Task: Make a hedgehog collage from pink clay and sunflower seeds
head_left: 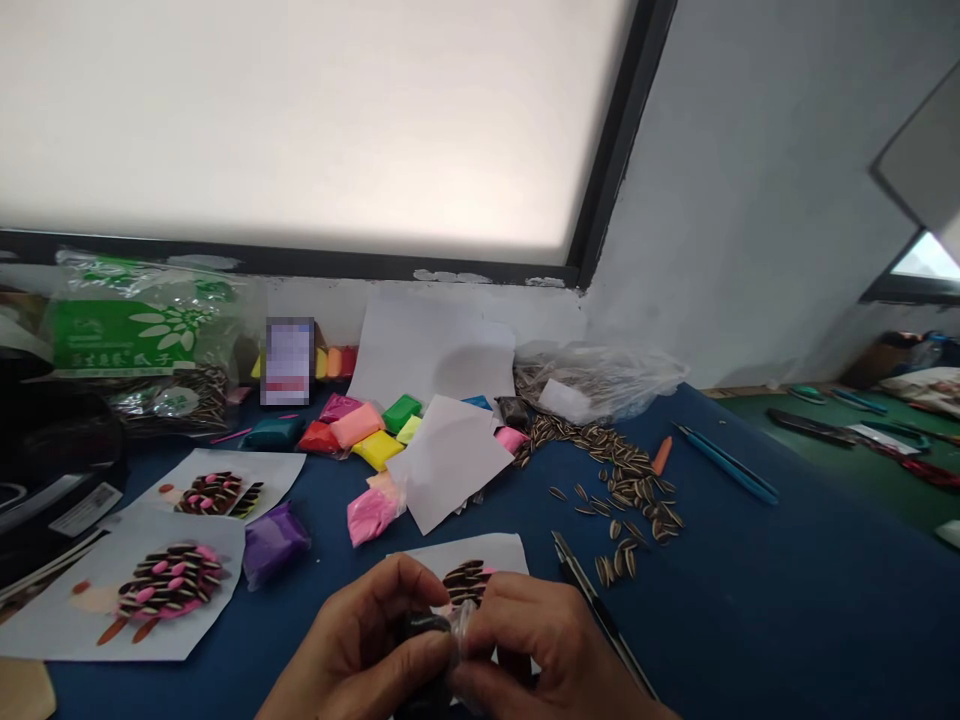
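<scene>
My left hand [360,640] is closed around a soft black lump [421,627], which looks like modelling clay in a wrapper. The see-through plastic wrapping [463,620] at its right side is pinched by the fingers of my right hand [544,640]. Both hands meet low in the middle of the view, over a paper sheet [501,550] bearing a hedgehog picture with dark seed spines [465,575] and pink bits, partly hidden by my hands. A utility knife [600,612] lies just right of my right hand.
Striped sunflower seeds [630,470] spread out from a plastic bag [607,380]. Blue tweezers [727,465] lie farther right. Coloured clay packets [379,450] surround a white card [450,460]. Purple clay [276,543] sits beside two hedgehog pictures [217,575] at left. A phone-like screen [289,360] stands behind.
</scene>
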Demonstrator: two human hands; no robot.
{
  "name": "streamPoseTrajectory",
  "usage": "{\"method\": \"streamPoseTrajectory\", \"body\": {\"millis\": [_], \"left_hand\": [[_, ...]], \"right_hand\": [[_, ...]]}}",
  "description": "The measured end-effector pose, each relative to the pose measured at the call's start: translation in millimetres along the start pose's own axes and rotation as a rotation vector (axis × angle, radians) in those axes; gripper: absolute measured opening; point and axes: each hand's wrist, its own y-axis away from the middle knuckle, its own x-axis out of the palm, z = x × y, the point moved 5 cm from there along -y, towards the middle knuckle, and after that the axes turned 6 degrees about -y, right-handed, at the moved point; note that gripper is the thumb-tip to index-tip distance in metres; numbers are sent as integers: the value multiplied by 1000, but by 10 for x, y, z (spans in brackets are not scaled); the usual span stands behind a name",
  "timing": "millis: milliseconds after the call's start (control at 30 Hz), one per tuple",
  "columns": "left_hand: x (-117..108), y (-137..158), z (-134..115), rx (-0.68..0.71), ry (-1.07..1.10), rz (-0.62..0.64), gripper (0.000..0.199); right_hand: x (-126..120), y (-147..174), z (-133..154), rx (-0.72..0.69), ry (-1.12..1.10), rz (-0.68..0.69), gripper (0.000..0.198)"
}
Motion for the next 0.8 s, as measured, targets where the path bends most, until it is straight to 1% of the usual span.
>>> {"method": "streamPoseTrajectory", "body": {"millis": [67, 133, 233, 333, 467, 633, 733, 800], "left_hand": [[-19, -13, 5, 24, 15, 56, 44], [-33, -17, -4, 46, 20, 103, 41], [-47, -13, -11, 36, 10, 116, 40], [-28, -9, -13, 51, 16, 129, 40], [-24, -13, 30, 24, 21, 71, 42], [1, 13, -41, 30, 38, 84, 45], [-33, 15, -111, 27, 20, 51, 48], [-53, -3, -134, 43, 29, 69, 48]], "right_hand": [[-22, -11, 34, -32, 4, 4, 12], [-44, -24, 43, -14, -24, 18, 12], [-67, -36, 21, 59, -82, 30, 12], [-77, -41, 17, 53, -60, 13, 11], [-48, -39, 6, 44, -39, 24, 9], [-19, -29, 57, -8, 7, 27, 15], [-45, -13, 63, 46, -102, -37, 13], [-93, -2, 53, 117, -209, -97, 11]]}}
